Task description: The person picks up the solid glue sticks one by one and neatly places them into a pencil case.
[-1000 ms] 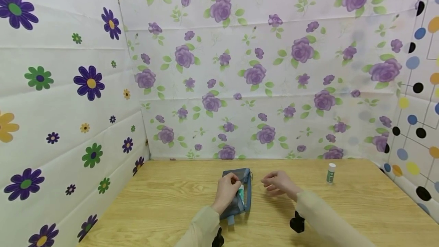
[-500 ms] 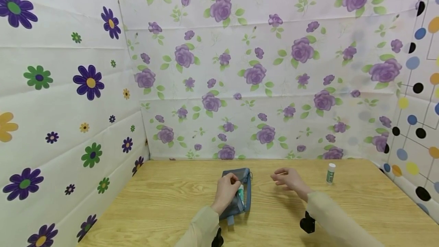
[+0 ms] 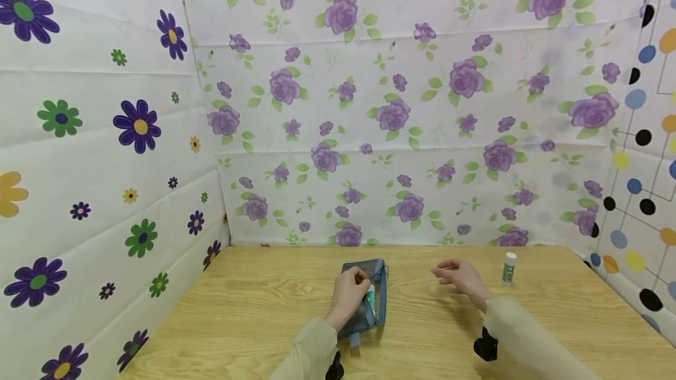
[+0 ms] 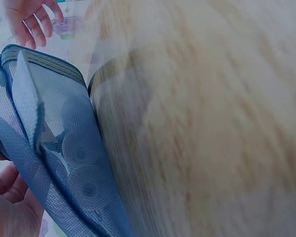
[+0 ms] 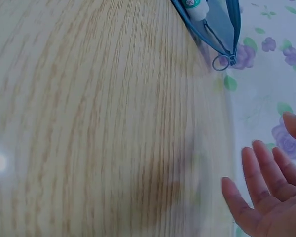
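A blue mesh zip pouch (image 3: 360, 323) lies on the wooden table with its zipped side open. My left hand (image 3: 347, 297) grips its edge, thumb and fingers curled at the opening; the left wrist view has that hand (image 4: 12, 215) at the pouch's side. Inside the pouch shows a white-capped glue stick (image 3: 371, 298) with a green label, partly covered by the mesh. To the right, my right hand (image 3: 463, 280) hovers over the table, holding nothing, its fingers (image 5: 261, 173) loosely spread. Beyond it a second white and green glue stick (image 3: 509, 268) stands upright.
The wooden table (image 3: 253, 309) ends at a back wall hung with a purple-rose sheet (image 3: 393, 113). Patterned sheets also close off the left and right sides. A small ring (image 5: 220, 63) hangs at the pouch's zip end.
My right hand has moved to the right, away from the pouch and closer to the standing glue stick. The left hand and the pouch have stayed in place.
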Motion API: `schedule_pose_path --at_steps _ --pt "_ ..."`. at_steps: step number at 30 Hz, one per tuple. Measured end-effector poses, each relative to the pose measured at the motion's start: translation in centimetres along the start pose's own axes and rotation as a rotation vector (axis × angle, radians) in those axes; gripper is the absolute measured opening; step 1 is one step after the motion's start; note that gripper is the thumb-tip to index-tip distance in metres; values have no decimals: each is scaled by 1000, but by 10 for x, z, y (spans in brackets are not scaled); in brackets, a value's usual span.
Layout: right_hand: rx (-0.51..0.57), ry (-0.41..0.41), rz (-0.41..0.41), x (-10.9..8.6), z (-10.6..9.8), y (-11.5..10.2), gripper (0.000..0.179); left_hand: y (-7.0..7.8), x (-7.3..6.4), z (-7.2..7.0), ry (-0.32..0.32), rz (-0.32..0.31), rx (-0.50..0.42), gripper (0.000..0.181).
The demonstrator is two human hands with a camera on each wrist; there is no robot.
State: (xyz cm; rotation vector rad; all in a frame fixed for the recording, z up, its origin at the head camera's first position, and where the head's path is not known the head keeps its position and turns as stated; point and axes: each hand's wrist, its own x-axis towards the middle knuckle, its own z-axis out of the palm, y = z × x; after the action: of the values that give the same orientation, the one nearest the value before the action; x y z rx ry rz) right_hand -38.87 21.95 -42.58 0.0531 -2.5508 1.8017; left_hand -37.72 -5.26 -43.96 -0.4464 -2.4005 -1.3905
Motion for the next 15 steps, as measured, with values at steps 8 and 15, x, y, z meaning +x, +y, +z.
schedule_pose_path --at_steps 8,15 --pt "53 103 -53 4 -9 5 52 2 -1 -1 -3 -6 -9 7" --pt "9 187 -120 6 -22 2 47 2 -2 -1 -13 -7 -18 8"
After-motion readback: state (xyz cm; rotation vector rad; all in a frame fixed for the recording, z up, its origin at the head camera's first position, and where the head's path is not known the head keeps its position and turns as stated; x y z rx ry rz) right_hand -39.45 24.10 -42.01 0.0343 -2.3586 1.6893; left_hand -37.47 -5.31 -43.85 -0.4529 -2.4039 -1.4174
